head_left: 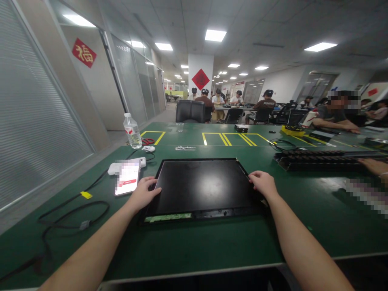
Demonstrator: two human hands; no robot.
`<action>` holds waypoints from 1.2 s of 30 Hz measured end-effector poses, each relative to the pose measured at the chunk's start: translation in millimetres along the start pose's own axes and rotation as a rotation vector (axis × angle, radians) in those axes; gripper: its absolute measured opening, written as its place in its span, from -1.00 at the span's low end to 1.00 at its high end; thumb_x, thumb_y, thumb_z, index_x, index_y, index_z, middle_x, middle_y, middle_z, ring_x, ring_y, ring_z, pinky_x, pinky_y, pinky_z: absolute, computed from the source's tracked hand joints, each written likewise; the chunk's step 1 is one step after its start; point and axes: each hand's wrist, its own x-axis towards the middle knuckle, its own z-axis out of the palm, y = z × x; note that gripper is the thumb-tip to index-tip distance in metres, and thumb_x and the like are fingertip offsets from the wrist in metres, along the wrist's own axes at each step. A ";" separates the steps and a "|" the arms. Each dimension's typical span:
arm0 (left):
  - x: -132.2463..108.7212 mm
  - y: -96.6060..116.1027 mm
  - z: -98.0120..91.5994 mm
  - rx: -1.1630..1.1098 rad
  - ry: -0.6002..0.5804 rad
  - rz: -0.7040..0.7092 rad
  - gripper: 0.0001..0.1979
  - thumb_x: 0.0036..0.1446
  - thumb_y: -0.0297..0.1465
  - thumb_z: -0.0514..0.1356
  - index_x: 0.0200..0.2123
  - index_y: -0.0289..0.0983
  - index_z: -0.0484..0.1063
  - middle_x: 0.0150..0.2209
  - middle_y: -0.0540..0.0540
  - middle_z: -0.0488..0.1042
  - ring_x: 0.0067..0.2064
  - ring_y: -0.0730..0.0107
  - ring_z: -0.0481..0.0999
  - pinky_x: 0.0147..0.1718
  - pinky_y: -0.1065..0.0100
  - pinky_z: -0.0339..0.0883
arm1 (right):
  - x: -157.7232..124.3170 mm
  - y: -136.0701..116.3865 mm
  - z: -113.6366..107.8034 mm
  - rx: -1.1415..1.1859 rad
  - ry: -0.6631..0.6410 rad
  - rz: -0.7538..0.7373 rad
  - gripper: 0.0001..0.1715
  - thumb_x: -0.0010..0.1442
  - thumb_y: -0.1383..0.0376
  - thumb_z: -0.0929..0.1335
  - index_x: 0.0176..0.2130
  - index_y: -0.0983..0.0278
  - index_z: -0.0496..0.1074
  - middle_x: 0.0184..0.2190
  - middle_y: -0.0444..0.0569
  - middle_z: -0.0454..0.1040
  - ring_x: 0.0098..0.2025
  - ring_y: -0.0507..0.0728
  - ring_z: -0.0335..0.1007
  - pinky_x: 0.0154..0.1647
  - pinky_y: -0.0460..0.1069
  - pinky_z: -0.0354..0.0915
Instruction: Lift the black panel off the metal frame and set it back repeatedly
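A black display panel (200, 186) lies in front of me on the green table, its dark screen facing up and reflecting a light. Along its near edge runs a green circuit board strip (168, 217). My left hand (146, 191) grips the panel's left edge, thumb on the front face and fingers at the side. At the right edge, the fingers of my right hand (262, 182) are closed on the frame, with the fingertips partly hidden. A phone with a lit screen (128, 178) lies just left of my left hand.
On the green table (194, 250) stand a water bottle (132, 131) and a white power strip (114, 167). Black cables (68, 208) loop at left. Red scissors (148, 141) lie behind. At right are long black rails (318, 159) and another person's hand (374, 165).
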 end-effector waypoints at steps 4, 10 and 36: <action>-0.2 0.3 0.9 0.007 0.005 0.008 -0.37 -0.04 -0.06 0.18 0.01 -0.36 0.53 0.21 -0.37 0.36 0.28 -0.12 0.34 0.29 0.03 0.17 | 0.1 0.6 0.0 -0.003 -0.001 0.009 -0.80 0.12 0.27 0.34 -0.33 0.24 0.57 -0.45 -0.08 0.61 -0.61 0.02 0.40 -0.44 -0.09 0.30; 1.6 -3.8 1.2 0.032 0.016 0.035 -0.43 -0.05 -0.08 0.21 -0.04 -0.32 0.56 0.18 -0.31 0.39 0.26 -0.13 0.36 0.29 0.03 0.18 | 0.8 1.9 1.4 0.040 0.002 0.003 -0.82 0.10 0.26 0.35 -0.35 0.25 0.56 -0.45 -0.06 0.61 -0.63 0.01 0.37 -0.53 -0.11 0.27; -10.8 20.3 -4.4 0.032 0.094 0.119 -0.58 0.12 -0.16 0.15 -0.08 -0.25 0.63 0.15 -0.25 0.39 0.22 -0.06 0.40 0.29 0.00 0.19 | -0.2 -0.5 -1.1 0.028 -0.012 0.055 -0.79 0.11 0.25 0.34 -0.30 0.26 0.57 -0.40 -0.02 0.63 -0.62 0.05 0.38 -0.49 -0.05 0.31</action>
